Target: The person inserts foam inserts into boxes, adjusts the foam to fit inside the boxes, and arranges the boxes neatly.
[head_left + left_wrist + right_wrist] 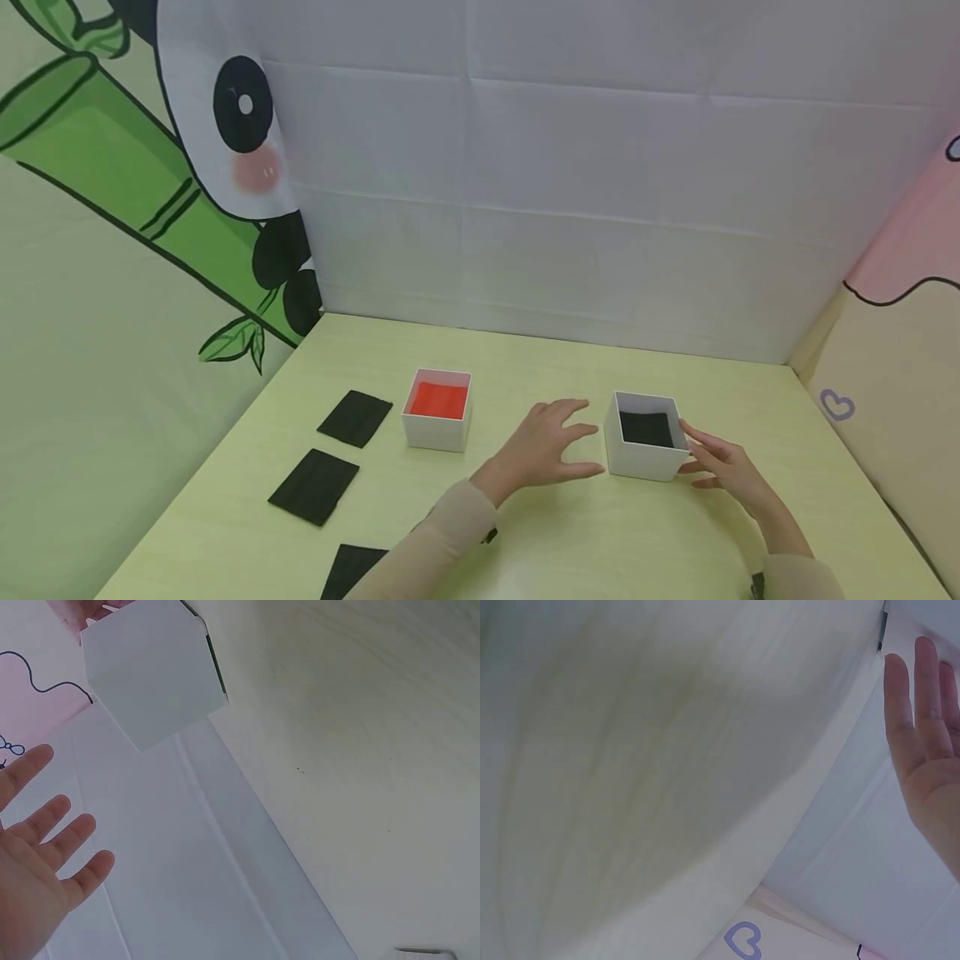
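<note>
In the head view's lower right, a white box stands mouth up on the counter, presumably to contain the black piece; the right hand, fingers loosely extended, touches its side, perhaps steadying it, while the left hand spreads empty just beside it

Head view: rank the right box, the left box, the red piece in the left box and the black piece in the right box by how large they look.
1. Right box
2. Left box
3. Red piece and black piece: too alike to rank, each partly hidden by its box.
</note>
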### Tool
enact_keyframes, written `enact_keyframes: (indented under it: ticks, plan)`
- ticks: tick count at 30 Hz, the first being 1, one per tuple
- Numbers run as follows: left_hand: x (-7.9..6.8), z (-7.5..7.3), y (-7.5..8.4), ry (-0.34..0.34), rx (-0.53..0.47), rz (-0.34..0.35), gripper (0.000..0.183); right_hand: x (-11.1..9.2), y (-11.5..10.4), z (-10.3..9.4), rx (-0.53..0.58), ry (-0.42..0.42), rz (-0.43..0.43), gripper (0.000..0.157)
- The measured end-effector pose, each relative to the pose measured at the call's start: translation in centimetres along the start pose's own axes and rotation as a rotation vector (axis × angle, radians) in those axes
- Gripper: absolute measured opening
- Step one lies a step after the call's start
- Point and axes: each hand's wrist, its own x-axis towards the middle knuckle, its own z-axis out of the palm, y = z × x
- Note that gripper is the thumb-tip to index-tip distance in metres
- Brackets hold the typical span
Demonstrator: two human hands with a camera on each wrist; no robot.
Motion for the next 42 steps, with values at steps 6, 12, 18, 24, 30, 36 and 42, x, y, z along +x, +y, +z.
enact_keyframes:
  ticks: [6,12,18,24,30,36,42]
  plan:
    - [-0.7,-0.7,0.0,-0.017,-0.035,-0.024,0.047,0.0,-0.1,0.0,-0.013,0.000,-0.005,0.043]
    - [-1.5,-1.7,-0.2,-0.011,-0.045,-0.033,0.046,0.1,0.1,0.1,-0.004,-0.006,-0.018,0.042]
    - [-2.8,-2.5,-0.6,-0.034,-0.114,-0.080,0.044,0.1,0.1,0.2,-0.005,-0.001,-0.009,0.043]
    - [-3.9,-4.0,-0.9,-0.006,-0.184,-0.115,0.044,0.0,-0.1,0.2,-0.010,0.006,0.000,0.043]
    - [-5.0,-5.2,-1.3,-0.007,-0.196,-0.129,0.045,0.0,0.0,0.1,-0.014,0.000,-0.001,0.043]
    - [-6.5,-6.5,-1.8,-0.021,-0.212,-0.166,0.046,0.1,0.1,0.2,-0.009,-0.007,-0.008,0.043]
    - [-8.3,-7.4,-2.3,-0.045,-0.256,-0.247,0.051,0.0,0.1,0.1,-0.007,0.002,-0.017,0.042]
